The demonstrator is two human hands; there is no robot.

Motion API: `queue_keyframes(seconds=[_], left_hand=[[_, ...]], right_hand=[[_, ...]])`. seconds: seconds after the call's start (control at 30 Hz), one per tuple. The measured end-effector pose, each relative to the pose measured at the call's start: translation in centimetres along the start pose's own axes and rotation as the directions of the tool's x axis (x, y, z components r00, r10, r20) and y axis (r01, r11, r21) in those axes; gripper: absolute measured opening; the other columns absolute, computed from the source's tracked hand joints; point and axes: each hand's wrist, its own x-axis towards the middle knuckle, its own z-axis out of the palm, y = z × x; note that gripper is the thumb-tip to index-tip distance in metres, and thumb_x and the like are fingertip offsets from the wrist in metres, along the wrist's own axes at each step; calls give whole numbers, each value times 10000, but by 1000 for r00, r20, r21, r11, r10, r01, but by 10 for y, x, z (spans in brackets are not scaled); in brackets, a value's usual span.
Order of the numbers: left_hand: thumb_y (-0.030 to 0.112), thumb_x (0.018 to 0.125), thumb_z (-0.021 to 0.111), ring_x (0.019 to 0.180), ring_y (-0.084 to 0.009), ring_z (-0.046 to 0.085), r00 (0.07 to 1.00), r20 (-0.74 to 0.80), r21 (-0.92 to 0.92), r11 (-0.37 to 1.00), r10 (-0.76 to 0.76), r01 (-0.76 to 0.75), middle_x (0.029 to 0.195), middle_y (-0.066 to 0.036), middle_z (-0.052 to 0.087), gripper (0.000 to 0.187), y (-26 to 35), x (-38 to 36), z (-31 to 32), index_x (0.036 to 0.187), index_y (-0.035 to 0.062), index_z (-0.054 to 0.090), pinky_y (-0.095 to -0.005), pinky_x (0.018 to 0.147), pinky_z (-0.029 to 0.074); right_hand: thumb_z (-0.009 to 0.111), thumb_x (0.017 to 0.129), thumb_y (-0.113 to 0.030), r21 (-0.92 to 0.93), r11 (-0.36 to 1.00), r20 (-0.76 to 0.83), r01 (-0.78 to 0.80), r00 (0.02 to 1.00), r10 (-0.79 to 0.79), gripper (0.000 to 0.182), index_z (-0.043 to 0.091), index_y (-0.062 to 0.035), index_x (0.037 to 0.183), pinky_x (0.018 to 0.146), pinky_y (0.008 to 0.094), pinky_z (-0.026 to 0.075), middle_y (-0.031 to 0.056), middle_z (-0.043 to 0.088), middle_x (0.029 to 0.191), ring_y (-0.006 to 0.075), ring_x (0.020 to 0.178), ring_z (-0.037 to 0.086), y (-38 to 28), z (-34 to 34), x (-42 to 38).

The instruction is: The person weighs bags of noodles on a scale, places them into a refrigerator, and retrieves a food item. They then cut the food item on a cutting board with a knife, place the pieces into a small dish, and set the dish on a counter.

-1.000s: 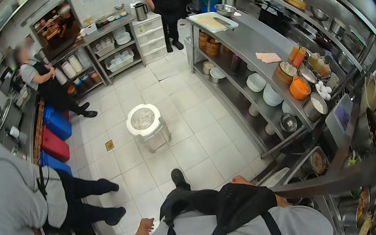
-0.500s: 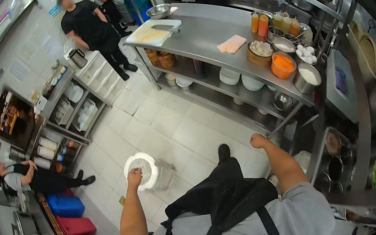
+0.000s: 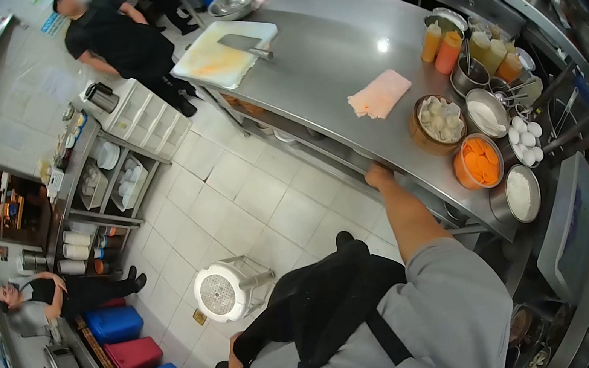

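Observation:
My right hand point(image 3: 379, 174) is by the front edge of the steel worktable point(image 3: 318, 36); its fingers are too unclear to tell whether they are curled or touching the edge. Only a bit of my left arm shows beside my black apron, and the left hand is out of sight. Above my right hand on the worktable lies a pink cloth point(image 3: 381, 93). To its right stand a steamer basket of dumplings point(image 3: 441, 119), a tub of orange slices point(image 3: 479, 161), a pot of white powder point(image 3: 521, 194) and several eggs point(image 3: 526, 142).
A white stool point(image 3: 221, 293) stands on the tiled floor. A cleaver point(image 3: 240, 42) rests on a cutting board point(image 3: 215, 62) at the table's far end, near a steel bowl point(image 3: 232, 3). One person point(image 3: 117, 39) stands beyond; another point(image 3: 59, 291) is at the left by blue and red bins.
My right hand has moved up to the worktable's edge. My left hand has dropped out of sight from over the stool. The view has shifted, and the worktable looks nearer.

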Motion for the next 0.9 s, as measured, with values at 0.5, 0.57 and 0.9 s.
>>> queue_keyframes(seconds=[0.5,0.57,0.9], left_hand=[[212,925,608,752,-187,662,988,-144,-209,978,-52,21,892,-147,691,356,165,-28,-66,1177,-40,594,-302,663,529],[215,922,613,751,-183,660,991,-132,-174,985,-20,-4,898,-150,691,360,179,-21,-66,1173,-44,597,-298,662,524],[217,903,631,738,-178,659,999,-45,-143,990,15,-22,870,-139,697,348,150,44,-96,1121,-53,630,-296,654,516]], right_hand=[[520,892,-343,160,968,-347,-195,907,240,479,564,-59,1275,1047,479,387,180,547,1325,367,1242,498,-11,70,109],[514,896,-345,154,969,-354,-193,905,236,477,564,-59,1274,1048,480,386,180,549,1322,365,1240,500,-11,73,110],[488,912,-355,82,987,-408,-135,899,157,472,565,-56,1269,1053,487,382,183,556,1306,358,1233,507,-7,77,100]])
